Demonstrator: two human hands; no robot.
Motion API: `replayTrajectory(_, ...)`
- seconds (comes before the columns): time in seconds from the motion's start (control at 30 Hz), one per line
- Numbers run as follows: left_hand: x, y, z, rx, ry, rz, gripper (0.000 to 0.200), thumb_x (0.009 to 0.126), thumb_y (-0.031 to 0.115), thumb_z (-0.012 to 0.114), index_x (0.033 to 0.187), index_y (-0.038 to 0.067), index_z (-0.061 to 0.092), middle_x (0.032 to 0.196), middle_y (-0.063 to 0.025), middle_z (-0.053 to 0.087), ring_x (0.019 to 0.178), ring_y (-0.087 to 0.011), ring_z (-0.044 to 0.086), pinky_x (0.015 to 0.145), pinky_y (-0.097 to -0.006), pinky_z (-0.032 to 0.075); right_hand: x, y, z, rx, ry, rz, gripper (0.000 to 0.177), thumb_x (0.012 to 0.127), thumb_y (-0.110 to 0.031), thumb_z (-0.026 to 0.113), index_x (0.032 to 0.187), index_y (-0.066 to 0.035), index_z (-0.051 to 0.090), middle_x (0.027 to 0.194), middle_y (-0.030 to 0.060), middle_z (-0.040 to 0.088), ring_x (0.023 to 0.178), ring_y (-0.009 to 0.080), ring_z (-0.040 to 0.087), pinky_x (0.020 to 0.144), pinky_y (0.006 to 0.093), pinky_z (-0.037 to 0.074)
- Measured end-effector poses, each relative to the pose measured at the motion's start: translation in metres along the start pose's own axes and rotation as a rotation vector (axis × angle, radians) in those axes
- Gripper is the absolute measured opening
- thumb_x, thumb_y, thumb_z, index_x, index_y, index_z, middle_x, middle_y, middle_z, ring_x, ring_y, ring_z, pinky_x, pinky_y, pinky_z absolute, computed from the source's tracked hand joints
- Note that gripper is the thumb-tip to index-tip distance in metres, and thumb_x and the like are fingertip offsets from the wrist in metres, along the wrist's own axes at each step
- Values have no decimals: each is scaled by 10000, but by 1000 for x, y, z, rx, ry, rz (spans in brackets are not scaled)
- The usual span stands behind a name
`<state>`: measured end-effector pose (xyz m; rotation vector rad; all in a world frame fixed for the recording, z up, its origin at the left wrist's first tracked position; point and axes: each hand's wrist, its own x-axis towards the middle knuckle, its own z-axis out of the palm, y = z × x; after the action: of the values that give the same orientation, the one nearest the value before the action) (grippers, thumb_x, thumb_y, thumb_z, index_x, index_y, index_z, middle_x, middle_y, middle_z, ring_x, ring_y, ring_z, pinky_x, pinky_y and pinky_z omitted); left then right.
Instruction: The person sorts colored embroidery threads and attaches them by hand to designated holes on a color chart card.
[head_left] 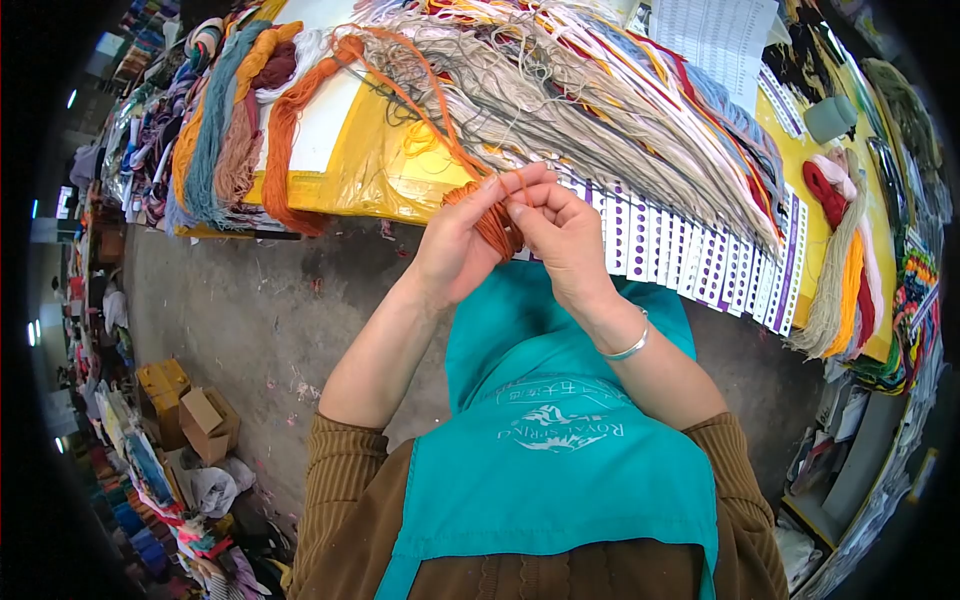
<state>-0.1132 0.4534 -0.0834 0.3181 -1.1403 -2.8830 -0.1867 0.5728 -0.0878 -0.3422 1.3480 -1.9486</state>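
Note:
My left hand (452,248) is wrapped around a wound bundle of orange thread (497,230), held in front of the table's near edge. Close beside it, my right hand (566,225) pinches an orange strand between thumb and fingers at the top of the bundle. From the bundle, orange strands run up and left to a loose orange skein (300,120) that hangs over the table edge. Just beyond my hands lie long beige and grey threads (600,120). Part of the bundle is hidden by my fingers.
White cards with purple-edged holes (690,255) line the table's front edge. Blue skeins (212,130) hang at the left; a printed sheet (712,45) and a grey-green cup (830,119) are at the right. Cardboard boxes (208,422) stand on the floor at left.

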Motion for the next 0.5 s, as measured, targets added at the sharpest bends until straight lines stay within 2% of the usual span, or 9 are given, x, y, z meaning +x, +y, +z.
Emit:
replayTrajectory(0.03, 0, 0, 0, -9, -5, -3, 560, 1013, 368, 339, 1410, -26, 355, 1431, -157, 427, 1288, -252, 456, 1085, -415, 344, 0, 0, -1, 4, -2, 2, 60, 898, -47, 610, 934, -3, 630, 773, -2, 632, 678, 28, 552, 597, 183, 432)
replayTrajectory(0.13, 0, 1, 0, -33, -12, -12, 559, 1013, 371, 339, 1405, -25, 366, 1428, -151, 433, 1279, -246, 464, 1070, -409, 357, -1, -1, 2, 18, 23, -11, 65, 898, -90, 618, 922, -33, 640, 635, -67, 488, 550, 19, 381, 502, 191, 292)
replayTrajectory(0.5, 2, 0, -1, -47, -17, -2, 550, 1015, 369, 329, 1382, -34, 399, 1428, -141, 439, 1179, -218, 522, 987, -382, 415, 2, 2, -7, 65, -18, 4, 154, 938, -134, 554, 928, -22, 658, 616, -41, 497, 535, 28, 381, 485, 190, 289)
